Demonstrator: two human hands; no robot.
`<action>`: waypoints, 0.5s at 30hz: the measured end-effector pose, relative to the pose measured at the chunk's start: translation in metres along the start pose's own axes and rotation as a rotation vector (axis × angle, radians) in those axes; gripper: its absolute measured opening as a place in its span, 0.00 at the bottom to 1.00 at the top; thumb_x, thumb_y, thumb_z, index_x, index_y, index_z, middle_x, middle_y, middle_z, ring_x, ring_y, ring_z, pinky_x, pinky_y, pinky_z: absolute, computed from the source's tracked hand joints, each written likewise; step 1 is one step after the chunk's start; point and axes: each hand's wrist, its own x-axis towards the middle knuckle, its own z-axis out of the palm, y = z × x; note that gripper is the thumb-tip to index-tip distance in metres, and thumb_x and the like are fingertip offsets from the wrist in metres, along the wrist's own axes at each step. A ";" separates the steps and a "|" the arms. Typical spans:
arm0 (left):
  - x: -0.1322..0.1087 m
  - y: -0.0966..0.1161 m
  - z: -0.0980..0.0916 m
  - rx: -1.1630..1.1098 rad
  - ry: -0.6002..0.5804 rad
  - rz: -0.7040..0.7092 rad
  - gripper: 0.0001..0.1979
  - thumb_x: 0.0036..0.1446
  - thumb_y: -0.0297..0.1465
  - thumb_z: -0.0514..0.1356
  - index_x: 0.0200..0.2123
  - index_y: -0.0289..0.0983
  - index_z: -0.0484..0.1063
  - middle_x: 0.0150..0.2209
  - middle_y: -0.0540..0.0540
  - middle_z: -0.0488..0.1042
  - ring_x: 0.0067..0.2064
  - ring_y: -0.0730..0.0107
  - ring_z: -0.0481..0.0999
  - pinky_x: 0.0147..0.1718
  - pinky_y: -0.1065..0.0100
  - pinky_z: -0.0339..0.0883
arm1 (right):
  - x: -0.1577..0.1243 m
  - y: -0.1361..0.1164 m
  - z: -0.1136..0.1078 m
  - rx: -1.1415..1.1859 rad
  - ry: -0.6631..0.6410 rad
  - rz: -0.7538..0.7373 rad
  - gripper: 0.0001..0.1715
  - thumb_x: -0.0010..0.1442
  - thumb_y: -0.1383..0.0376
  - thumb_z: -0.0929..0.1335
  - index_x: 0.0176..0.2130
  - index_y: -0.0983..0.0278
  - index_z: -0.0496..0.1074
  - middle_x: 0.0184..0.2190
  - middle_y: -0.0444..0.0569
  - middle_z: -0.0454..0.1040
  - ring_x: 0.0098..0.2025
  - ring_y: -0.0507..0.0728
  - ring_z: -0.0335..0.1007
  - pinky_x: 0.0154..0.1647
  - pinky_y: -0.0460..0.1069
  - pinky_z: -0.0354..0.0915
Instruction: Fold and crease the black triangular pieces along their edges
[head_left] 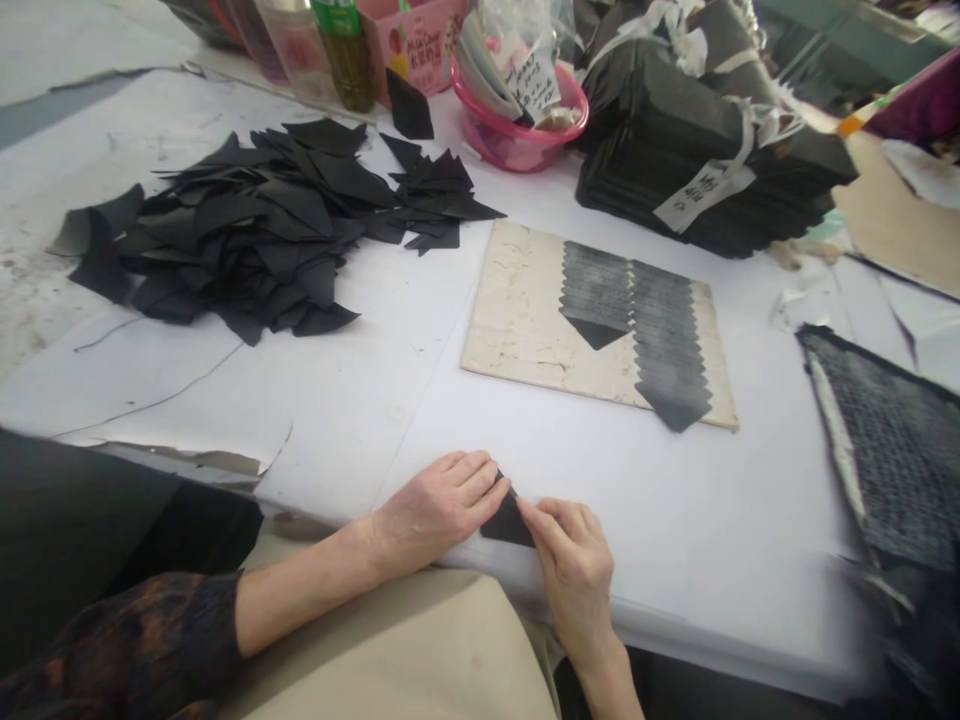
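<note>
At the near edge of the table, a small dark piece of flat, leather-like material (508, 522) lies between my two hands. My left hand (448, 503) comes in from the left, its fingers bent together and pressing on the upper left edge of the piece. With thumb and forefinger, my right hand (576, 560) pinches the piece's right edge. Just beyond, a pale board (517, 300) carries two columns of overlapping dark pieces (669, 335) with pointed lower ends. The fingers hide part of the piece being held.
A loose heap of black pieces (255, 225) spreads across the left of the white table (360, 400). Tied black stacks (675, 150) stand at the back right, beside a pink basin (517, 140). A green-labelled bottle (345, 55) stands behind. Dark textured material (892, 440) lies at right.
</note>
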 end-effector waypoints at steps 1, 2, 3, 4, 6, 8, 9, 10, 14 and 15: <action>-0.001 0.000 0.000 0.000 -0.009 0.001 0.13 0.64 0.23 0.56 0.52 0.30 0.69 0.50 0.35 0.72 0.55 0.54 0.71 0.50 0.56 0.70 | -0.001 -0.001 0.000 -0.016 0.004 -0.010 0.14 0.66 0.71 0.65 0.47 0.58 0.76 0.35 0.48 0.73 0.36 0.54 0.66 0.39 0.50 0.64; -0.001 0.001 0.000 0.003 -0.018 -0.001 0.13 0.64 0.23 0.56 0.52 0.30 0.69 0.50 0.35 0.72 0.55 0.53 0.70 0.50 0.56 0.70 | -0.001 -0.002 0.001 -0.032 0.010 -0.019 0.14 0.66 0.71 0.65 0.47 0.59 0.76 0.35 0.48 0.73 0.37 0.54 0.66 0.39 0.50 0.63; -0.001 0.001 -0.001 0.007 -0.024 0.001 0.14 0.64 0.23 0.56 0.52 0.30 0.68 0.51 0.35 0.72 0.55 0.53 0.70 0.51 0.56 0.70 | -0.002 -0.002 0.002 -0.049 0.016 -0.028 0.14 0.66 0.72 0.65 0.48 0.59 0.75 0.36 0.48 0.73 0.37 0.54 0.65 0.40 0.50 0.63; -0.001 0.002 -0.001 0.013 -0.027 0.004 0.14 0.64 0.23 0.56 0.52 0.29 0.68 0.51 0.35 0.71 0.55 0.52 0.70 0.51 0.56 0.69 | -0.004 -0.003 0.002 -0.062 0.021 -0.034 0.14 0.66 0.72 0.65 0.48 0.60 0.75 0.36 0.49 0.73 0.38 0.54 0.65 0.40 0.51 0.63; 0.001 0.002 -0.002 0.026 -0.030 0.013 0.14 0.64 0.23 0.55 0.52 0.28 0.68 0.51 0.34 0.71 0.55 0.52 0.70 0.52 0.55 0.69 | -0.006 -0.003 0.004 -0.081 0.021 -0.034 0.15 0.66 0.73 0.64 0.48 0.60 0.75 0.36 0.49 0.73 0.38 0.54 0.65 0.41 0.51 0.62; 0.003 0.003 -0.001 0.028 -0.024 0.024 0.13 0.64 0.21 0.55 0.51 0.27 0.68 0.50 0.34 0.71 0.55 0.54 0.70 0.54 0.55 0.67 | -0.008 -0.002 0.006 -0.088 0.015 -0.026 0.16 0.66 0.73 0.64 0.49 0.60 0.74 0.37 0.49 0.72 0.39 0.55 0.65 0.42 0.51 0.63; 0.005 0.003 -0.001 0.020 -0.018 0.033 0.12 0.63 0.21 0.55 0.50 0.27 0.68 0.50 0.35 0.72 0.55 0.55 0.70 0.55 0.55 0.67 | -0.009 -0.002 0.007 -0.088 0.013 -0.022 0.17 0.66 0.73 0.64 0.50 0.59 0.74 0.37 0.49 0.72 0.39 0.55 0.66 0.42 0.51 0.63; 0.006 0.003 0.000 0.006 -0.011 0.047 0.11 0.64 0.20 0.55 0.49 0.27 0.69 0.49 0.35 0.72 0.54 0.57 0.70 0.55 0.55 0.67 | -0.009 -0.002 0.007 -0.087 0.014 -0.019 0.17 0.66 0.73 0.64 0.50 0.59 0.74 0.37 0.49 0.72 0.40 0.55 0.66 0.42 0.51 0.63; 0.009 0.004 0.002 -0.032 0.000 0.102 0.10 0.65 0.21 0.55 0.48 0.26 0.69 0.46 0.37 0.73 0.53 0.59 0.71 0.54 0.57 0.68 | -0.008 -0.002 0.007 -0.071 0.028 -0.009 0.16 0.67 0.72 0.64 0.50 0.59 0.74 0.37 0.49 0.73 0.39 0.54 0.66 0.42 0.51 0.63; 0.009 0.005 0.001 -0.018 -0.002 0.102 0.10 0.65 0.22 0.55 0.48 0.27 0.69 0.46 0.38 0.73 0.53 0.58 0.71 0.53 0.56 0.68 | -0.008 -0.002 0.006 -0.060 0.024 0.000 0.15 0.66 0.72 0.64 0.49 0.59 0.74 0.37 0.48 0.73 0.39 0.55 0.66 0.42 0.51 0.63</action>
